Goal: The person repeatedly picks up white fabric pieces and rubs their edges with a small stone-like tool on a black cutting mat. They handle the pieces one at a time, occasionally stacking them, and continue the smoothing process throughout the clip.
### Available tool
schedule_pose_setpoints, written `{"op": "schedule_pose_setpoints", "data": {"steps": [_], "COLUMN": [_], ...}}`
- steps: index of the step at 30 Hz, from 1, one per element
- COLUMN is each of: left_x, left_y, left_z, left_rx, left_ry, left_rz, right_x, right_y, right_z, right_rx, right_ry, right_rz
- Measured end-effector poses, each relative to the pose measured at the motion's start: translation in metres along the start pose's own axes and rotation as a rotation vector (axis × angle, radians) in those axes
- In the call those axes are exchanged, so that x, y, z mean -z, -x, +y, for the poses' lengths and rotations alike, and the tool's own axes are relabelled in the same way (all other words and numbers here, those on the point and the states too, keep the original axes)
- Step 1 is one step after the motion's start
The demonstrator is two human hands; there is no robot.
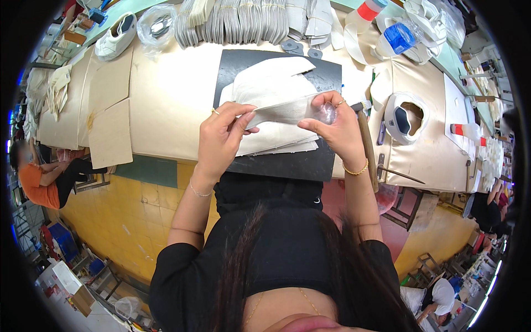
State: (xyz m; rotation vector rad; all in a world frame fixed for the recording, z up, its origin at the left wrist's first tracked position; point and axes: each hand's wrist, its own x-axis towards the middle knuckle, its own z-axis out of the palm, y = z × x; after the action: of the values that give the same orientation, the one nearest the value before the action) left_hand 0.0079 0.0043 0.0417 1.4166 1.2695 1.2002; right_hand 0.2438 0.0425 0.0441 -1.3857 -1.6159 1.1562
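Note:
My left hand (222, 133) pinches the left end of a light grey, flat shoe piece (283, 112) between thumb and fingers. At the other end of that piece is my right hand (342, 128), with thumb and fingers curled around a clear, rounded object (327, 114) that lies against the piece. What exactly the clear object is, I cannot make out. Both hands are held above a loose pile of white, flat cut pieces (271, 77). The pile rests on a black mat (287, 167) at the front of the table.
Bundled grey pieces (238, 23) line the table's back. A hammer (367, 141) and a pointed tool (401, 176) lie right of the mat, near a white shoe upper (406, 118). Bottles (395, 40) stand back right; another shoe (116, 36) sits back left. A person (41, 180) sits far left.

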Motion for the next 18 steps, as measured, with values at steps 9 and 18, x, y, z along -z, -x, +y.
{"op": "schedule_pose_setpoints", "data": {"steps": [9, 18], "left_x": [0.011, 0.033], "left_y": [0.025, 0.035], "left_z": [-0.016, -0.052], "left_rx": [0.403, 0.632], "left_ry": [0.215, 0.133], "left_rz": [-0.071, -0.096], "right_x": [0.041, 0.093], "right_y": [0.02, 0.04], "right_z": [0.01, 0.027], "right_rx": [-0.294, -0.423], "right_ry": [-0.455, -0.678], "right_rz": [-0.246, -0.111]}}
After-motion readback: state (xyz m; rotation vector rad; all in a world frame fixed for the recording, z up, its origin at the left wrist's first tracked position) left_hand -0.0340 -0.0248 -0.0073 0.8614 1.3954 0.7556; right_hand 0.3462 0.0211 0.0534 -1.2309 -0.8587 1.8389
